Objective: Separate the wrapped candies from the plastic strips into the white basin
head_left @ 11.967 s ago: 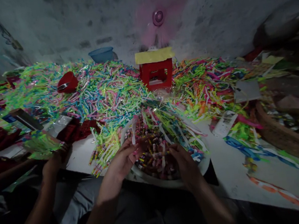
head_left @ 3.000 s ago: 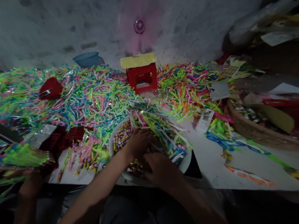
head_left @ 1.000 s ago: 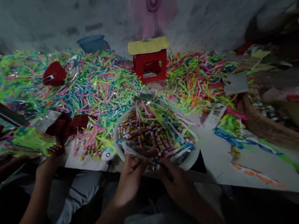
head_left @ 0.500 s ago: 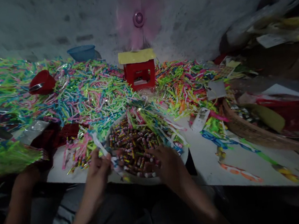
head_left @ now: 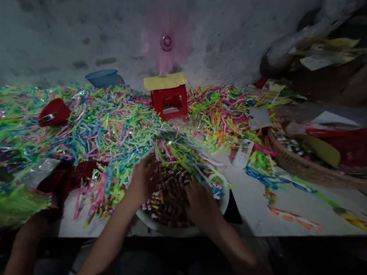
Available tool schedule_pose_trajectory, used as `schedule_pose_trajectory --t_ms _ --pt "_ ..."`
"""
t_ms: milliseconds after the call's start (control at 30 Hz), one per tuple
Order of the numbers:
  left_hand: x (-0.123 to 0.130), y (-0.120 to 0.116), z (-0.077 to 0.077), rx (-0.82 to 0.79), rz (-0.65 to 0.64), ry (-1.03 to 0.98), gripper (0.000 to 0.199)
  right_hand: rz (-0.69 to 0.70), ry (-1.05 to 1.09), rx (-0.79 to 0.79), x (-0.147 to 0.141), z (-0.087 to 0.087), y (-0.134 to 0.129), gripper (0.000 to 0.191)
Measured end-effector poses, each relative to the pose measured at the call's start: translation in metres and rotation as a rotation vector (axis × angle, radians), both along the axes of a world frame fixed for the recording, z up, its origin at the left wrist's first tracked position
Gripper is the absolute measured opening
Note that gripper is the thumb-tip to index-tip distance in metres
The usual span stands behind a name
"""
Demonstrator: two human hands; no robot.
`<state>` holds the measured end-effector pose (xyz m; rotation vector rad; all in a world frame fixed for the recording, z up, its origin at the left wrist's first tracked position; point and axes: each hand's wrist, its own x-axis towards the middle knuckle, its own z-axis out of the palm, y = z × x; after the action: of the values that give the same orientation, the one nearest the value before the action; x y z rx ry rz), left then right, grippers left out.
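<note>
A pale round basin [head_left: 154, 226] in front of me holds many small, printed cylindrical pieces [head_left: 157, 198]. Colourful ribbon strips [head_left: 202, 159] lie in its back and right part. My left hand [head_left: 143, 179] reaches over the basin's left side, fingers stretched out and pointing down toward the small pieces; I make out nothing held in it. At the right side of the pile is my right hand [head_left: 204, 203], its fingers bent down among the pieces. Shadow and the pile hide those fingertips, so whether they grip anything is unclear.
Heaped ribbon strips [head_left: 115, 118] cover the table's back, with a red bowl [head_left: 54, 112] and blue bowl [head_left: 102, 78] on them. A red stool [head_left: 169, 101] stands below a spinning pink fan [head_left: 166, 42]. A woven tray [head_left: 293, 167] lies right; another person's hand [head_left: 33, 227] is left.
My left hand has moved right and away from me, from the basin's left edge to over the pile. The white strip it held is no longer visible. My right hand stays among the pieces.
</note>
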<state>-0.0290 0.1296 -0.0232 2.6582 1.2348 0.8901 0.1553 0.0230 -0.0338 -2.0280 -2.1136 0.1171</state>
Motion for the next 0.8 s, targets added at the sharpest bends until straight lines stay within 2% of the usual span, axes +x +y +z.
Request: schedule_pose_trajectory --t_ms 100,200,267,333,467,567,667,733,800 --pt "0.051 0.015 0.015 -0.015 -0.232 0.14 0.041 0.011 -0.001 -0.017 -0.004 0.001 0.0 0.033" --pt "0.09 0.033 0.02 -0.085 -0.444 0.404 0.062 0.053 -0.018 -0.019 -0.008 0.002 0.0 0.035" --pt "0.106 0.04 0.018 -0.105 -0.502 0.537 0.068 0.072 -0.034 -0.027 -0.009 0.003 -0.001 0.035" --pt "0.113 0.041 0.015 -0.073 -0.507 0.569 0.061 0.079 -0.042 -0.05 -0.01 0.004 -0.002 0.03" --pt "0.101 0.033 0.009 -0.012 -0.434 0.504 0.044 0.104 0.029 -0.019 -0.009 0.004 -0.005 0.023" --pt "0.08 0.023 0.008 -0.04 -0.372 0.448 0.036 0.124 0.179 0.1 -0.007 0.0 -0.013 0.022" --pt "0.057 0.01 0.012 -0.082 -0.289 0.338 0.03 0.153 0.496 0.189 0.001 -0.006 -0.027 0.012" --pt "0.042 -0.001 0.017 -0.125 -0.231 0.243 0.029 0.156 0.795 0.119 0.011 -0.009 -0.036 0.008" --pt "0.027 -0.016 0.022 -0.192 -0.184 0.148 0.03 0.124 1.106 -0.01 0.023 -0.011 -0.044 0.016"
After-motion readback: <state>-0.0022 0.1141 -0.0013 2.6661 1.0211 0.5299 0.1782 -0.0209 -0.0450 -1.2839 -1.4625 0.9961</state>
